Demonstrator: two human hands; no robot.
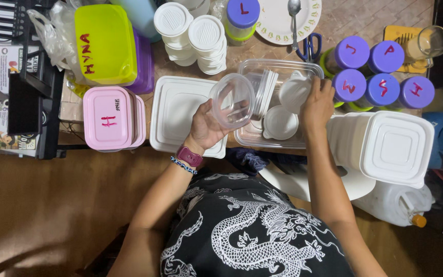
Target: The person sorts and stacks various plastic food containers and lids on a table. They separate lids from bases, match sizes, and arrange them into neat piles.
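My left hand (206, 125) holds a small clear round container (232, 100) up, its opening tilted toward me, above the edge of a flat white square lid (173, 110). My right hand (318, 102) reaches into a large clear rectangular tub (255, 137) and grips a small white round container (294, 92). Inside the tub lie a stack of clear lids (267, 87) on edge and a white round lid (280, 123).
White round tubs (190, 31) are stacked behind. A pink box (111, 117) and a yellow-lidded box (104, 43) stand at left, purple-lidded jars (380, 74) at right, a white square container (388, 146) near my right arm. A plate with a spoon (289, 18) sits at back.
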